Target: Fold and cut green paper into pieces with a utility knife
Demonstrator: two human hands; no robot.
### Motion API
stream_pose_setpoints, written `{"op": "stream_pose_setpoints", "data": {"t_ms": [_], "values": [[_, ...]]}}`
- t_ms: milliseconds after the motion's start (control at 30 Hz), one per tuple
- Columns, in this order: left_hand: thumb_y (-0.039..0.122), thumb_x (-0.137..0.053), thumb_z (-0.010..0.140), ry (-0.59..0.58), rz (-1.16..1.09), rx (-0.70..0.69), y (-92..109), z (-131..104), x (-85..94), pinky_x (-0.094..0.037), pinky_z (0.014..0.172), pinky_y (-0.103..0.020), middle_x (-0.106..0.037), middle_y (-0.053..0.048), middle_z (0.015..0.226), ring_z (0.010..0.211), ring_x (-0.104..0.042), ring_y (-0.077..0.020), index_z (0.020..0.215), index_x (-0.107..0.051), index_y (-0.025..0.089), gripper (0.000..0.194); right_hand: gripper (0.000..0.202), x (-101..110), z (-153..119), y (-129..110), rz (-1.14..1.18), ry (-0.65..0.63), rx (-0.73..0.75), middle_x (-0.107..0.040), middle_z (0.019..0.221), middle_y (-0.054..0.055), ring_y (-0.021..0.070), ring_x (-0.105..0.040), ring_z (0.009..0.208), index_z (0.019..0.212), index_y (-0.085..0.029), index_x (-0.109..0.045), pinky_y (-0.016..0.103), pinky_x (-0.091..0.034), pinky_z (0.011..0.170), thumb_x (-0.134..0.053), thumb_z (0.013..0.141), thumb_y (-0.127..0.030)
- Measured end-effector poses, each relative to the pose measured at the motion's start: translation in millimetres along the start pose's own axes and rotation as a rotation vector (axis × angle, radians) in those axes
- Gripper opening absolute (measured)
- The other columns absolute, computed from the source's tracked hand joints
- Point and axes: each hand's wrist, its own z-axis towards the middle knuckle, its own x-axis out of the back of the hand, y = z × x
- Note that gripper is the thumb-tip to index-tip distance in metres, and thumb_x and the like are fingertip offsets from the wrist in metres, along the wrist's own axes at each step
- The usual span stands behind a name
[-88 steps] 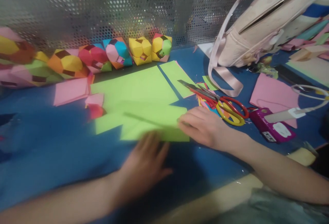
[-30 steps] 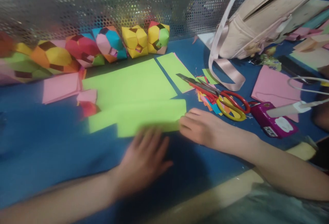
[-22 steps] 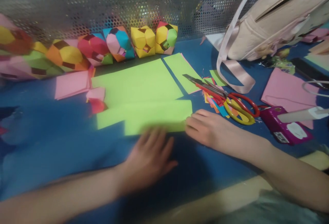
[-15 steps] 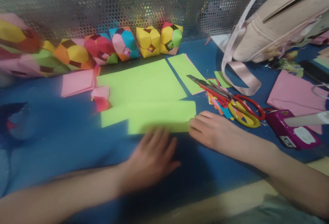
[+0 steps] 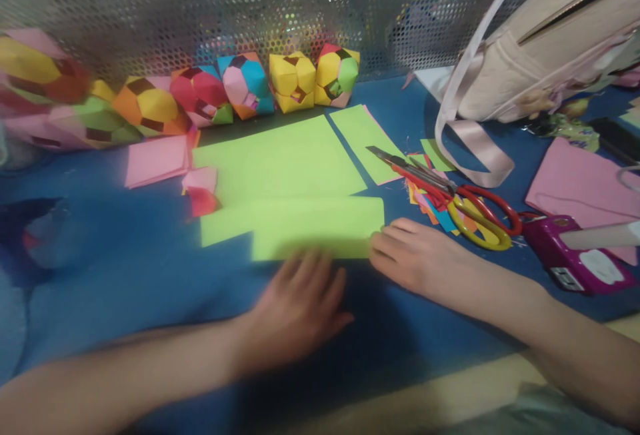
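Observation:
A green sheet of paper [image 5: 320, 225], folded over at its right part, lies on the blue table in front of me. My left hand [image 5: 303, 302], slightly blurred, rests at its near edge with the fingers spread and the thumb out to the right. At the sheet's lower right corner is my right hand [image 5: 405, 252], its fingers curled together; whether they pinch the paper is hidden. A larger green sheet [image 5: 280, 162] lies behind, with a green strip [image 5: 365, 138] to its right.
Folded paper balls [image 5: 293, 82] line the perforated metal screen [image 5: 380, 15]. Scissors [image 5: 450, 192] lie on paper scraps right of the sheets. Further right are a purple device [image 5: 575, 258], pink paper [image 5: 575, 178] and a pale bag [image 5: 530, 55] with a ribbon. Pink slips [image 5: 157, 158] lie left.
The view has shifted slightly, so the things on the table appear a little further right. Both hands keep nearly the same place at the folded green sheet.

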Motion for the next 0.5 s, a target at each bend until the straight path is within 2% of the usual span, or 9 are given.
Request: {"op": "stream_pose_setpoints", "data": {"t_ms": [333,500], "values": [[0.040,-0.049,0.096,-0.024,0.020,0.002,-0.5,-0.8,1.1,-0.055,0.089,-0.050,-0.068,-0.022,0.115,0.109,-0.065,-0.0349,0.115,-0.064,0.008,0.040,0.024,0.3,0.2,-0.1,0.000,-0.006,0.009,-0.052,0.071,0.003,0.0190,-0.044,0.066,0.071,-0.017,-0.057,0.032,-0.030,0.065,-0.048,0.089,-0.004],[0.038,-0.049,0.096,-0.011,0.013,-0.008,-1.5,-0.3,0.6,-0.056,0.087,-0.049,-0.069,-0.021,0.114,0.106,-0.066,-0.0347,0.112,-0.066,0.007,0.039,0.022,9.1,-3.1,1.8,0.019,-0.073,-0.053,-0.051,0.073,0.003,0.0192,-0.043,0.068,0.074,-0.018,-0.054,0.033,-0.028,0.067,-0.047,0.090,-0.004]]}}
